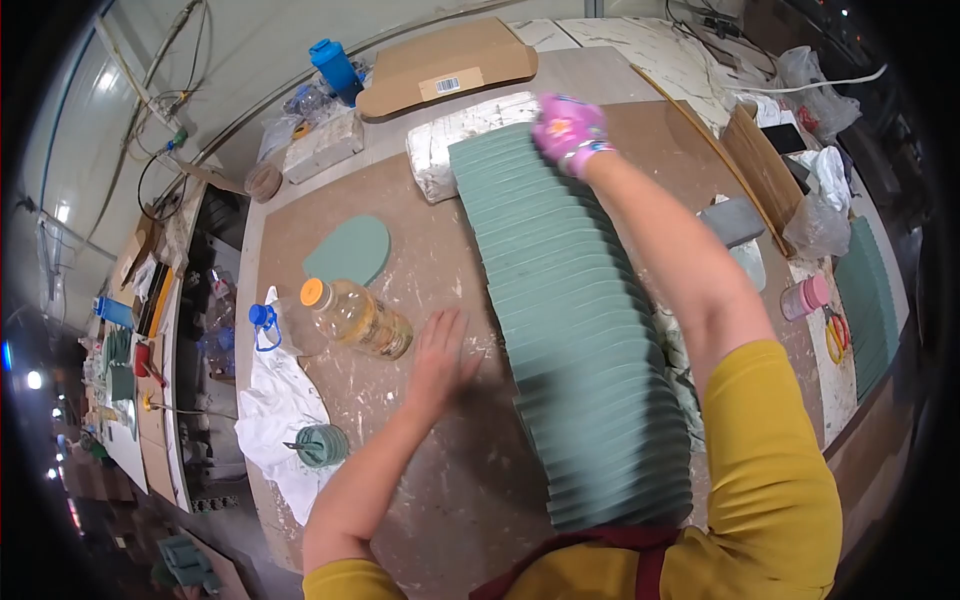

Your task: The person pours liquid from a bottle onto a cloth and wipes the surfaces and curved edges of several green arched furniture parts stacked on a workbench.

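A long row of overlapping green sheets (570, 290) runs from in front of my body to the far side of the board. At its far right corner is my right hand (570, 130), in a pink flowered glove, its fingers curled; what they hold, if anything, is hidden. A white wrapped block (432, 160) stands against the row's far end. My bare left hand (438, 362) rests on the brown board (440, 480) with fingers stretched out, beside a clear bottle with an orange cap (365, 322). A green teardrop-shaped piece (350, 248) lies farther left.
A jar of green paste (321, 446) with a tool in it stands on a white cloth (275, 400) at left. At the back are a cardboard tray (450, 70) and a blue bottle (335, 72). Scissors (836, 335) and a pink-lidded jar (805, 297) are at right.
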Motion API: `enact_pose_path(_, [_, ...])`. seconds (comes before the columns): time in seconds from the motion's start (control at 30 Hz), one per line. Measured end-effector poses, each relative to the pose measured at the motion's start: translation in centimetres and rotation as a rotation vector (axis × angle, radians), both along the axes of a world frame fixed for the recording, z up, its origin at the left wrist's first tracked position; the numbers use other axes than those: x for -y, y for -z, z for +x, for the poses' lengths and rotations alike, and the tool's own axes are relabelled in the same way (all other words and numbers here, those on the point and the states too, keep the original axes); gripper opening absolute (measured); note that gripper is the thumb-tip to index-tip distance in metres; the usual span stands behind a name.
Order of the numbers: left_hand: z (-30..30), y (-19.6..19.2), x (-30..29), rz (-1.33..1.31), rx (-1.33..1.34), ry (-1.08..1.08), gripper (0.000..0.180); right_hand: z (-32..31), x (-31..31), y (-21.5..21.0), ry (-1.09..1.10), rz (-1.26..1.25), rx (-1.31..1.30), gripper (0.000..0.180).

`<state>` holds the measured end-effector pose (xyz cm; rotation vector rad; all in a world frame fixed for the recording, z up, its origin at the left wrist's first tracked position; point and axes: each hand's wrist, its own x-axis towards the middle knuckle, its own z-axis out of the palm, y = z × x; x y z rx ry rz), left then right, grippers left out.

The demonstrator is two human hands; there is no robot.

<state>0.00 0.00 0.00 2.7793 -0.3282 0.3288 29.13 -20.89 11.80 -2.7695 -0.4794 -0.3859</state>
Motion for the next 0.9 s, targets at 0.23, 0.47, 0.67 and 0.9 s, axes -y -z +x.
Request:
enact_pose_path(0.23, [0.5, -0.4, 2.1, -0.072, 0.022, 0.023, 0.063, -3.9, -2.3, -0.2, -0.337, 0.058, 0.291, 0.024])
enact_pose_path(0.47, [-0.2, -1.3, 1.4, -0.093, 0.033, 0.018, 0.061, -1.7, 7.4, 1.4, 0.007, -0.107, 0.020, 0.020])
enact_pose_path(0.67, [-0.5, -1.8, 0.9, -0.058, 0.014, 0.017, 0.060, -8.0, 0.0, 0.2, -0.464, 0.132, 0.300, 0.023])
enact_pose_path(0.9, [0.0, -2.4, 1.6, -0.062, 0.048, 0.011, 0.057, -6.3, 7.3, 0.4, -0.087, 0.020, 0.137, 0.016])
